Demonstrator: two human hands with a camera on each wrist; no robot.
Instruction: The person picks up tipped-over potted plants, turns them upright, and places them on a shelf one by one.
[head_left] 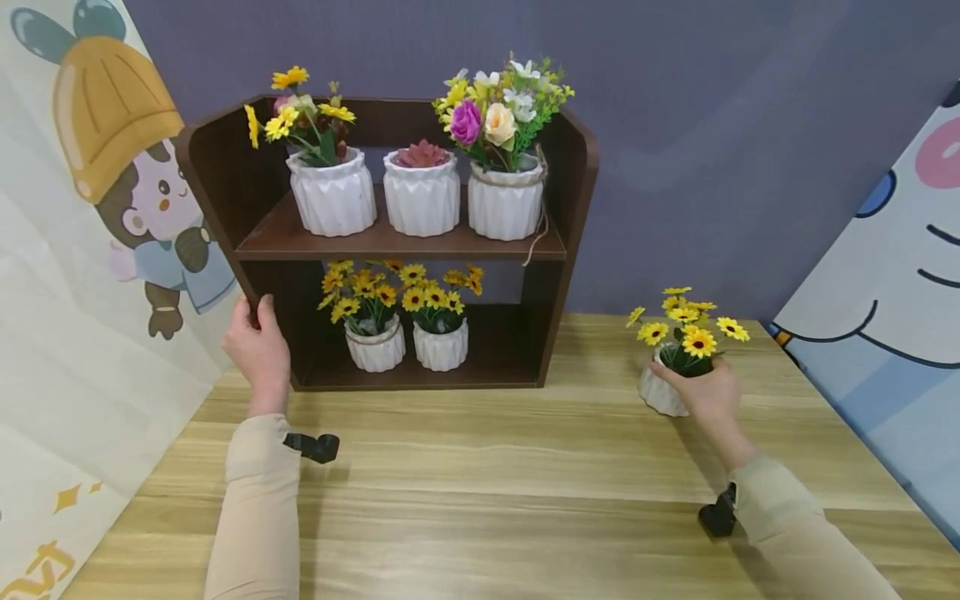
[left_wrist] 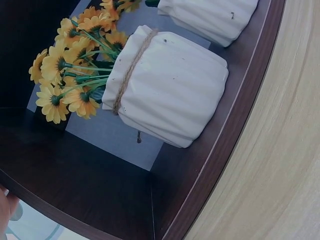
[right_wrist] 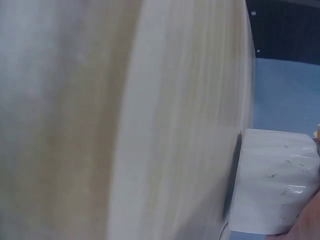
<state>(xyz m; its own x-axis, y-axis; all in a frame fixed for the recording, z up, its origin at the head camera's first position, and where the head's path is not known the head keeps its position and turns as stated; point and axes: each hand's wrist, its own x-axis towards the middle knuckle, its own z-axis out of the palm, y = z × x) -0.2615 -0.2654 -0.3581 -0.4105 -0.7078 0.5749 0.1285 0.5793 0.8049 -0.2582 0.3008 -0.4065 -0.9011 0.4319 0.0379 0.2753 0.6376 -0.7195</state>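
Observation:
At the right of the head view, my right hand point(head_left: 712, 398) grips a potted plant point(head_left: 663, 392) with yellow sunflower-like flowers and a ribbed white pot. The right wrist view shows this white pot point(right_wrist: 275, 182) with a dark shadow along its base; whether it touches the table I cannot tell. My left hand point(head_left: 257, 346) holds the left side panel of a dark brown two-tier shelf point(head_left: 405, 243), thumb at the panel's front edge. On its lower tier stand two yellow-flowered pots, one point(head_left: 377, 346) with twine at its rim, also large in the left wrist view, the other point(head_left: 441, 343) beside it.
The upper tier bears a yellow-flowered pot point(head_left: 333, 193), a red succulent pot point(head_left: 422, 193) and a mixed-bouquet pot point(head_left: 506, 200) with hanging twine. The shelf stands on a wood-grain table point(head_left: 480, 483) against a grey-purple wall point(head_left: 712, 150). Cartoon-printed sheets flank both sides.

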